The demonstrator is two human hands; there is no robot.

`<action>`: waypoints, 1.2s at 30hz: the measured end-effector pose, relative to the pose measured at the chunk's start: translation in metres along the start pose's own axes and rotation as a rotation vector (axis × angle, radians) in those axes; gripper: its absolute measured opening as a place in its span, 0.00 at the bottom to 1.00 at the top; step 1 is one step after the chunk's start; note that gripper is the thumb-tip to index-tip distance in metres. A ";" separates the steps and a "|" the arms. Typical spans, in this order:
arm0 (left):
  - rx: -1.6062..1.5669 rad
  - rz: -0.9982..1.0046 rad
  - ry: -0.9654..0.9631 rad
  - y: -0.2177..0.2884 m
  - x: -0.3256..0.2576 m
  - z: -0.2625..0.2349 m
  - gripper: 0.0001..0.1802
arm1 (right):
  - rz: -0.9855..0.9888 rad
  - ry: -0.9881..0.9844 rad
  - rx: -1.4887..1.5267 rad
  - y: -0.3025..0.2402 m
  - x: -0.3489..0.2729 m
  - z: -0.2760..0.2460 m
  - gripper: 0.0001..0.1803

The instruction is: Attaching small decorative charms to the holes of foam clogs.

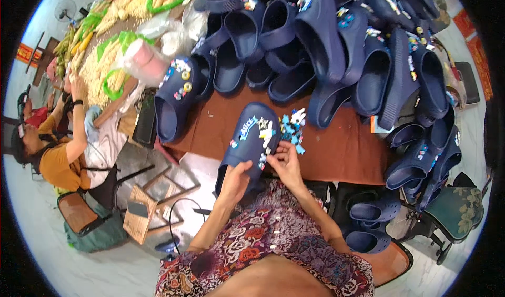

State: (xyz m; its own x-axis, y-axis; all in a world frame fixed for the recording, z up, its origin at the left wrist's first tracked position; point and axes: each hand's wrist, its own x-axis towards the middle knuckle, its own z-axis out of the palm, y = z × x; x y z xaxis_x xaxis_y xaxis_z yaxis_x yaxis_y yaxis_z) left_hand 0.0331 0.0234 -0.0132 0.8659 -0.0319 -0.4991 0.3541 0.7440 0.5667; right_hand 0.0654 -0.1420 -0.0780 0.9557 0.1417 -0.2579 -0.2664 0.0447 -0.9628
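A navy blue clog [246, 131] rests toe-away at the near edge of the brown-covered table, in front of me. Along its upper sit a white-and-blue lettering charm and several small figure charms. My left hand [234, 184] is closed around the clog's heel end, thumb on top. At the clog's right side my right hand [286, 165] is bent in a pinch, its thumb against a small white shoe charm [262, 162]. Just beyond those fingers lies a small heap of blue, white and black charms [293, 128].
Many navy clogs [321, 39] are piled along the table's [336, 155] far and right sides. One decorated clog [176, 94] stands at left, by a black phone [144, 121]. Farther left, a person in an orange shirt [66, 157] sits beside heaped pale kernels [102, 78]. Chairs and stools surround us.
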 end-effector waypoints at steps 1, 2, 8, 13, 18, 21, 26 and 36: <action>-0.011 0.017 0.006 0.001 -0.001 0.003 0.27 | -0.028 0.011 0.003 0.003 -0.001 -0.001 0.37; -0.024 0.032 0.013 0.002 -0.001 0.006 0.28 | -0.040 -0.001 0.009 -0.005 -0.004 -0.002 0.38; -0.194 -0.027 -0.138 0.017 -0.001 0.035 0.26 | -0.003 -0.272 0.006 -0.029 -0.029 -0.014 0.41; -0.235 -0.022 -0.187 0.024 0.008 0.059 0.27 | -0.146 -0.372 -0.367 -0.038 -0.049 -0.011 0.45; -0.236 0.045 -0.285 0.025 0.009 0.074 0.25 | -0.072 -0.270 -0.178 -0.028 -0.045 -0.004 0.41; -0.164 0.124 -0.232 0.028 0.006 0.076 0.26 | -0.137 -0.268 -0.230 -0.036 -0.036 0.004 0.37; 0.064 0.434 -0.110 0.035 0.023 0.061 0.31 | -0.210 -0.360 -0.205 -0.026 -0.009 0.030 0.35; 0.392 0.637 0.126 0.089 0.094 -0.006 0.18 | -0.122 -0.551 -0.406 -0.029 0.005 0.043 0.33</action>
State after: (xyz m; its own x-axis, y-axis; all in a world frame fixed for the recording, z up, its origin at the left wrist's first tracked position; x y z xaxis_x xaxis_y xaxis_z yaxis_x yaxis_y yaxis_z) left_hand 0.1438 0.0912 -0.0136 0.9065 0.4186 -0.0546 -0.0813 0.3001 0.9504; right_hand 0.0722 -0.0999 -0.0474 0.7447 0.6452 -0.1706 0.0095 -0.2658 -0.9640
